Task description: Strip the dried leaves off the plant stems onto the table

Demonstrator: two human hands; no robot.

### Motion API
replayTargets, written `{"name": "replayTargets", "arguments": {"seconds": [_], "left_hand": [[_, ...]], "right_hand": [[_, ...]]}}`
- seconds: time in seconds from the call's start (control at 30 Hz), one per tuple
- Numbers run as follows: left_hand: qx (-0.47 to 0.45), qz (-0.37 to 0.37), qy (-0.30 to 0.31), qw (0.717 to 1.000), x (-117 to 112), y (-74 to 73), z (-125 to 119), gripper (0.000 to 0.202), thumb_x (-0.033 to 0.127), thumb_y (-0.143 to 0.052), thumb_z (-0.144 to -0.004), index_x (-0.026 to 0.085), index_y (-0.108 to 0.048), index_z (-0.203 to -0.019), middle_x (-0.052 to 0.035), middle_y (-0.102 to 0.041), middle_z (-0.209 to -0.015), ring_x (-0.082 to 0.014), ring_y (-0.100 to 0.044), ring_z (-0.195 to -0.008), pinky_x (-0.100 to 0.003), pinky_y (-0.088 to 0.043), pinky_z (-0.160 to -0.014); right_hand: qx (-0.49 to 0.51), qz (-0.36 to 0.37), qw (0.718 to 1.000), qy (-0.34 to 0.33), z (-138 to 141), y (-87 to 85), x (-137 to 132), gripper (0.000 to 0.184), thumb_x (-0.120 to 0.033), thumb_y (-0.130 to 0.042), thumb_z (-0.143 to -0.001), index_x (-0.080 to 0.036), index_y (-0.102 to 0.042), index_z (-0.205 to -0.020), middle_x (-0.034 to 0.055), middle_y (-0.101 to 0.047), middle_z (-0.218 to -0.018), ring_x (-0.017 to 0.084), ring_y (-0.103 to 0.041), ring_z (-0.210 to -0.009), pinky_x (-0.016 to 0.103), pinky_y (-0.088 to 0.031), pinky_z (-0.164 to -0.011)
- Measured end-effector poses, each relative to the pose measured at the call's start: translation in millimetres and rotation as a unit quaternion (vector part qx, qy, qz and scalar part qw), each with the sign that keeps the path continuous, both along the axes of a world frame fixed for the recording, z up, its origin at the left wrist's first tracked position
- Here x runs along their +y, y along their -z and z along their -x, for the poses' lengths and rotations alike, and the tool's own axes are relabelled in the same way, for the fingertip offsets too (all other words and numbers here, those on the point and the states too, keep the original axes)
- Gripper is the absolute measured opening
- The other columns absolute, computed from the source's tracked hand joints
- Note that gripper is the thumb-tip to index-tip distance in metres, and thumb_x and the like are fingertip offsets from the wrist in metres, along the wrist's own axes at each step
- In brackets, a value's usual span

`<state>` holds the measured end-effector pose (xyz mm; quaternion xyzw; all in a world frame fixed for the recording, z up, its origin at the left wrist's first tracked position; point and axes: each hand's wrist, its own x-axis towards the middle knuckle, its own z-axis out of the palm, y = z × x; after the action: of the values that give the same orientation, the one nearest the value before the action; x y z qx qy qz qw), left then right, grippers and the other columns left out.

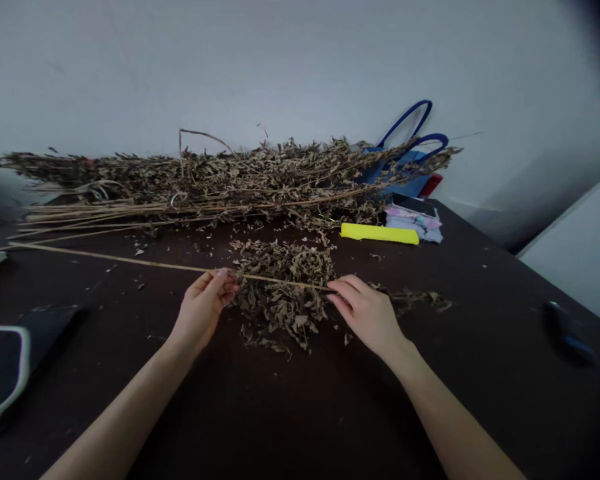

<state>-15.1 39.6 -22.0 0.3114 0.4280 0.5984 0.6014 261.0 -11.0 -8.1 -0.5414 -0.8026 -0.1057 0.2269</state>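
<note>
A long thin dried stalk (145, 261) stretches from the far left across to my right hand. My left hand (205, 303) pinches it near its middle, thumb on top. My right hand (363, 310) has its fingers closed around the stalk farther right, and its leafy tip (420, 299) sticks out to the right past the hand. Below the stretch between both hands lies a heap of crumpled dry leaves (285, 307) on the dark table (280, 413). The fingertips of my right hand are partly hidden.
A big bundle of dried leafy stalks (230, 177) lies along the wall. At the back right are a blue bag (405, 170), a phone (414, 205) on a pale cloth (425, 229) and a yellow strip (380, 233). A white-rimmed object (25, 360) sits at the left edge.
</note>
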Motion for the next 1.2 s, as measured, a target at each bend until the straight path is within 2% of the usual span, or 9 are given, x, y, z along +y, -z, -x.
{"name": "replayTargets", "arguments": {"seconds": [0.17, 0.33, 0.4, 0.47, 0.63, 0.87, 1.07, 1.2], "left_hand": [[-0.003, -0.001, 0.006, 1.000, -4, -3.2, -4, 0.019, 0.028, -0.071, -0.067, 0.013, -0.060, -0.073, 0.0004, -0.061, -0.066, -0.0085, -0.056, -0.059, -0.020, -0.044, -0.057], [0.030, -0.019, 0.008, 0.999, -8, -4.1, -5, 0.016, 0.027, -0.066, -0.073, 0.013, -0.062, -0.080, -0.0051, -0.064, -0.098, -0.0068, -0.056, -0.062, -0.021, -0.045, -0.058], [0.036, -0.026, 0.024, 0.999, -10, -5.2, -6, 0.017, 0.027, -0.063, -0.076, 0.013, -0.063, -0.086, -0.0062, -0.063, -0.104, -0.0072, -0.056, -0.064, -0.021, -0.045, -0.059], [0.034, -0.030, 0.037, 0.998, -12, -6.3, -8, 0.020, 0.028, -0.062, -0.077, 0.014, -0.062, -0.092, -0.0059, -0.063, -0.101, -0.0079, -0.056, -0.065, -0.022, -0.045, -0.060], [0.044, -0.027, 0.055, 0.997, -14, -8.4, -9, 0.022, 0.028, -0.061, -0.077, 0.013, -0.063, -0.093, -0.0012, -0.059, -0.071, -0.0096, -0.056, -0.062, -0.021, -0.044, -0.057], [0.059, -0.030, 0.071, 0.995, -15, -7.7, -10, 0.026, 0.035, -0.058, -0.079, 0.013, -0.063, -0.091, -0.0070, -0.064, -0.082, -0.0103, -0.057, -0.062, -0.022, -0.042, -0.055], [0.117, -0.056, 0.065, 0.989, -16, -6.2, -11, 0.020, 0.032, -0.066, -0.073, 0.014, -0.061, -0.080, -0.0024, -0.062, -0.073, -0.0075, -0.052, -0.055, -0.019, -0.037, -0.049], [0.124, -0.052, 0.066, 0.989, -17, -6.9, -11, 0.018, 0.030, -0.066, -0.074, 0.014, -0.061, -0.081, -0.0009, -0.060, -0.072, -0.0069, -0.052, -0.056, -0.019, -0.037, -0.050]], "right_hand": [[-0.015, 0.009, 1.000, -0.008, 1, 2.3, -2, 0.022, -0.024, -0.041, -0.092, -0.020, -0.062, -0.099, 0.0034, -0.063, -0.088, 0.013, -0.060, -0.074, 0.023, -0.044, -0.060], [-0.024, 0.011, 1.000, -0.005, 1, 0.9, -2, 0.023, -0.024, -0.041, -0.092, -0.021, -0.063, -0.096, 0.0021, -0.062, -0.087, 0.012, -0.060, -0.073, 0.023, -0.043, -0.059], [-0.025, 0.009, 1.000, -0.006, 0, 1.0, -2, 0.023, -0.024, -0.040, -0.092, -0.020, -0.063, -0.096, 0.0019, -0.062, -0.087, 0.012, -0.060, -0.072, 0.022, -0.043, -0.059], [-0.026, 0.011, 1.000, -0.010, -1, 1.8, -2, 0.023, -0.024, -0.040, -0.092, -0.020, -0.063, -0.097, 0.0019, -0.062, -0.087, 0.012, -0.060, -0.073, 0.022, -0.043, -0.060], [-0.022, 0.011, 1.000, -0.013, -3, 2.9, -1, 0.024, -0.025, -0.039, -0.093, -0.020, -0.063, -0.096, 0.0027, -0.063, -0.086, 0.012, -0.060, -0.072, 0.022, -0.043, -0.059], [-0.015, 0.007, 1.000, -0.019, -4, 1.9, -1, 0.024, -0.026, -0.039, -0.093, -0.019, -0.062, -0.095, 0.0029, -0.063, -0.087, 0.012, -0.061, -0.072, 0.023, -0.045, -0.062], [-0.012, -0.004, 1.000, -0.028, -3, 0.7, -2, 0.023, -0.026, -0.040, -0.092, -0.019, -0.062, -0.095, 0.0024, -0.062, -0.087, 0.012, -0.060, -0.071, 0.023, -0.044, -0.061], [-0.010, -0.012, 1.000, -0.021, -3, 1.6, -2, 0.023, -0.026, -0.040, -0.092, -0.019, -0.062, -0.094, 0.0025, -0.062, -0.087, 0.012, -0.060, -0.071, 0.022, -0.044, -0.060]]}}
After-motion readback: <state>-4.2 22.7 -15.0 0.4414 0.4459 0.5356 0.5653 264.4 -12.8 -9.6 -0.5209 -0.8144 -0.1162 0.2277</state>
